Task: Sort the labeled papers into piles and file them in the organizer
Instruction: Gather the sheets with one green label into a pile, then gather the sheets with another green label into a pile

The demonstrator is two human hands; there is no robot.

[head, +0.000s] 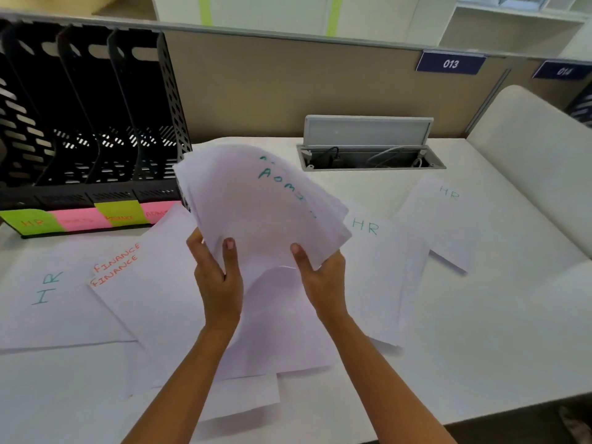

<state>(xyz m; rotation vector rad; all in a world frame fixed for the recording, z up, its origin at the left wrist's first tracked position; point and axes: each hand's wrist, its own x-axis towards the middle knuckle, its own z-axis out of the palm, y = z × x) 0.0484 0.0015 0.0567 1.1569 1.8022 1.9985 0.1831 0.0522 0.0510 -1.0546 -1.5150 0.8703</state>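
A bowed paper stack (256, 203) lettered "ADM" in green is pinched at its near edge by the left hand (217, 280) and right hand (323, 280) above the tabletop (480, 347). An "HR" sheet (384, 277) and a "FINANCE" sheet (144, 299) are spread beneath, near a black perforated organizer (96, 123).

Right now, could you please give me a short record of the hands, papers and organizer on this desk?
left hand: grips the held stack at its near left edge
right hand: grips its near right edge
held stack: lifted, top sheet lettered ADM in green
HR sheets: three lying flat, one far left, two at right
FINANCE sheets: two overlapped, left of the hands
organizer: black, back left, no paper seen in its slots
sticky labels: green and pink, along its front
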